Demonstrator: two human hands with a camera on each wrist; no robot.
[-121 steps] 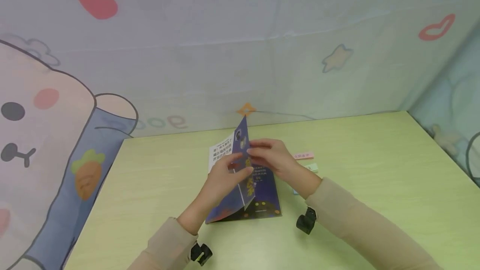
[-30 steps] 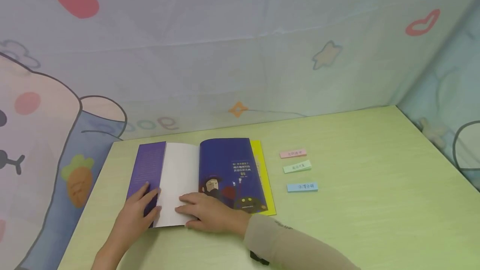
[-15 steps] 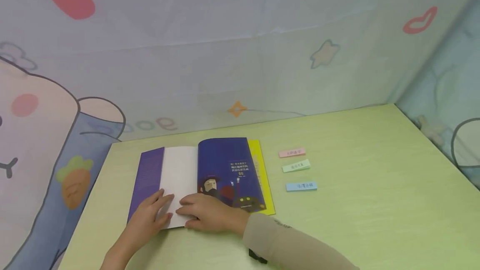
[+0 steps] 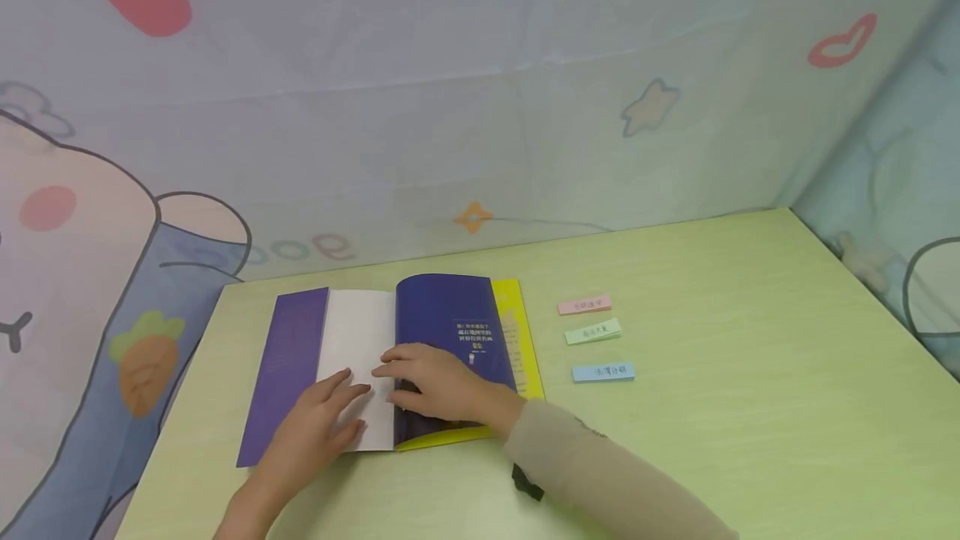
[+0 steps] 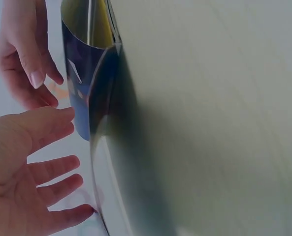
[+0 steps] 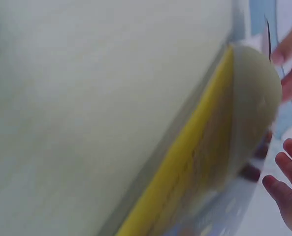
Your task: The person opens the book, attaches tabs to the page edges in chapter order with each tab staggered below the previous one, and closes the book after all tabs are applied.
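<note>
Pressing flat on the white inner page, the left hand (image 4: 318, 423) lies with fingers straight and spread, holding nothing; the right hand (image 4: 435, 382) rests just beside it, fingers extended across the gutter onto the dark blue illustrated page, also gripping nothing; both touch the open, thin paperback book with purple cover flap and yellow inner leaf (image 4: 390, 357), which lies open near the front left of the pale green wooden tabletop (image 4: 750, 407).

Change: half a second ago the right hand sat lower, at the book's near edge; it has since slid up along the spine, and the blue page now bows, its near corner lifted to show yellow beneath; judged: the spread is being smoothed flat but is not yet settled.

Right of the book, well apart from both hands, three small paper labels lie in a column: pink label (image 4: 584, 306), green label (image 4: 592, 332), blue label (image 4: 603, 373).

Behind, a pastel cartoon-printed cloth backdrop (image 4: 480, 107) encloses the tabletop.
</note>
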